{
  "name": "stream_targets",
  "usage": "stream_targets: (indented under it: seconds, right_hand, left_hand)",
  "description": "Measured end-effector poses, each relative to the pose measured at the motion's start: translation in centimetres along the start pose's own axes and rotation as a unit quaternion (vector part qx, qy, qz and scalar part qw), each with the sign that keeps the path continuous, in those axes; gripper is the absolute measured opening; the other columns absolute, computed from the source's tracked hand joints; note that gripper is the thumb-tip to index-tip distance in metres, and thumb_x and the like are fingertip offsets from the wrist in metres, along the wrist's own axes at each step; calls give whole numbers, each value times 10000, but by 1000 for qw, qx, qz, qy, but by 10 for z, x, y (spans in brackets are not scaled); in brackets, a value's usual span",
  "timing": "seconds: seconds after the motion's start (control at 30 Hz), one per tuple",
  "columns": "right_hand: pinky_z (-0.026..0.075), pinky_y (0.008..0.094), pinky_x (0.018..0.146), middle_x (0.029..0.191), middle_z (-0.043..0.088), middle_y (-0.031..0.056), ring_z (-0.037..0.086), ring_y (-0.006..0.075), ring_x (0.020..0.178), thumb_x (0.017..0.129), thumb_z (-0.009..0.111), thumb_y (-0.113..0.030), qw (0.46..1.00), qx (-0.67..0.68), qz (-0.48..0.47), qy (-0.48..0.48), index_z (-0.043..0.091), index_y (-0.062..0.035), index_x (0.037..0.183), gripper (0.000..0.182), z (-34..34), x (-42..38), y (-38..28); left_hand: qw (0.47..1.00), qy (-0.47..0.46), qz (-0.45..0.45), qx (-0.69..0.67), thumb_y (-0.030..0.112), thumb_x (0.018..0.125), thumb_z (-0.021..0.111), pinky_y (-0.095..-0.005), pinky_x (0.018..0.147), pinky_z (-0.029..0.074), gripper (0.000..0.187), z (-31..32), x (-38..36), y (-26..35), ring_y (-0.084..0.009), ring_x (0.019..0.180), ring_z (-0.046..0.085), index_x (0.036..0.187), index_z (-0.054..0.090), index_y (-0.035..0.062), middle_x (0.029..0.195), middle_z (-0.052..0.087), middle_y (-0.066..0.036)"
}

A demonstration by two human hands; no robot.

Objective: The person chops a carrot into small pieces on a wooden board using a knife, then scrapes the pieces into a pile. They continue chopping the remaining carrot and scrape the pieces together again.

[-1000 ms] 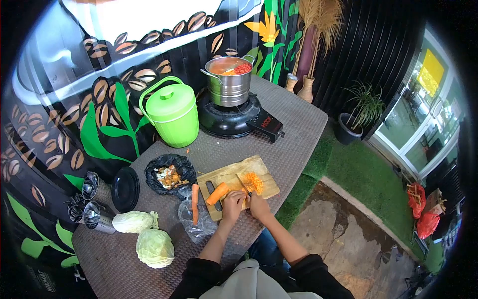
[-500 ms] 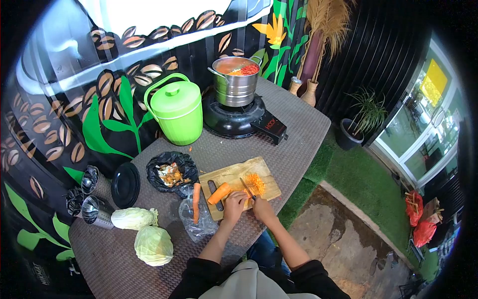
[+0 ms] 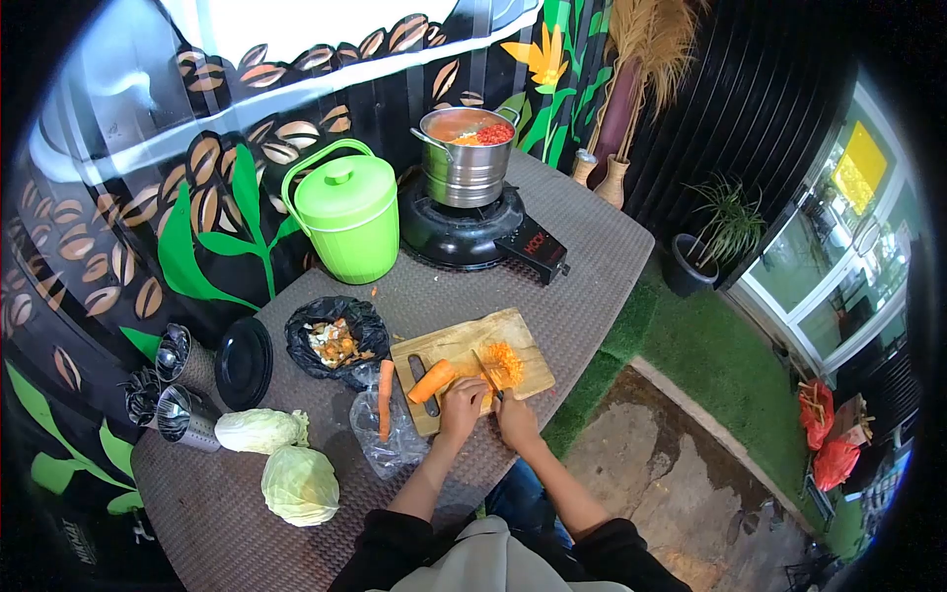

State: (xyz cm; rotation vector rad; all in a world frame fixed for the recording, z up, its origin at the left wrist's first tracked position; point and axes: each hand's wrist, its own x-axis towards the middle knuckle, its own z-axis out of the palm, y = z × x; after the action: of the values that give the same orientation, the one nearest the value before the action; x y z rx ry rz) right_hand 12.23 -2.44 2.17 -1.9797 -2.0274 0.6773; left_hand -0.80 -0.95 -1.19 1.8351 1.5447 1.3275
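My right hand [image 3: 517, 418] is closed round the handle of a knife [image 3: 487, 369], its blade pointing away from me over the wooden cutting board [image 3: 461, 340]. Just left of the blade, my left hand [image 3: 462, 403] presses with curled fingers on a piece of carrot, mostly hidden beneath them. A heap of finely diced carrot [image 3: 504, 364] lies on the board to the right of the blade. A thick peeled carrot [image 3: 432, 381] rests near the board's handle slot, left of my left hand.
Left of the board are a long carrot [image 3: 386, 400] on a clear plastic bag [image 3: 380, 444], a black bag of peelings [image 3: 370, 331] and two cabbages [image 3: 300, 485]. Behind stand a green lidded bucket [image 3: 350, 229] and a pot [image 3: 464, 176] on a stove [image 3: 449, 235].
The view has shifted slightly. Both hands stay at the board, with the knife still beside the left fingers; only small hand movement shows.
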Motion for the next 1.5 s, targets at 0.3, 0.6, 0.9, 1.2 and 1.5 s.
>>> stream_targets:
  seconds: [0.3, 0.6, 0.9, 1.2, 1.5]
  right_hand:
    - [520, 500, 712, 869, 636, 291, 640, 445, 832, 954, 466, -321, 998, -26, -27, -41, 493, 24, 1004, 350, -11, 13, 0]
    - [493, 529, 756, 886, 630, 307, 619, 471, 856, 957, 455, -318, 998, 28, -35, -54, 485, 40, 1039, 368, -10, 23, 4]
    - [494, 524, 781, 925, 633, 293, 628, 445, 894, 958, 452, -324, 999, 8, 11, -40, 488, 32, 1063, 373, 3, 19, -5]
    - [481, 551, 755, 894, 618, 312, 613, 476, 859, 960, 450, -295, 999, 29, 17, -5, 476, 34, 994, 332, -2, -4, -12]
    - [515, 511, 727, 856, 632, 296, 636, 454, 818, 959, 451, -314, 999, -9, -31, -39, 473, 31, 1061, 361, 0, 9, 4]
  left_hand:
    - [1000, -9, -5, 3, 24, 789, 658, -353, 845, 504, 124, -2, -1, -1, -278, 968, 635, 892, 709, -23, 938, 693, -142]
    - [1000, -2, 16, 18, 39, 791, 663, -355, 837, 505, 123, 1, -1, -5, -275, 946, 636, 889, 709, -21, 950, 694, -129]
    - [1000, -1, 7, 2, 50, 785, 673, -357, 826, 507, 118, 0, -2, -2, -279, 924, 638, 874, 708, -20, 918, 695, -130]
    - [1000, -12, 9, 14, 60, 804, 641, -353, 838, 502, 121, 0, -2, -5, -265, 955, 630, 877, 704, -13, 941, 692, -116]
    - [1000, -8, -9, 15, 24, 790, 646, -352, 854, 499, 122, -2, -3, 0, -272, 979, 629, 883, 705, -30, 961, 688, -138]
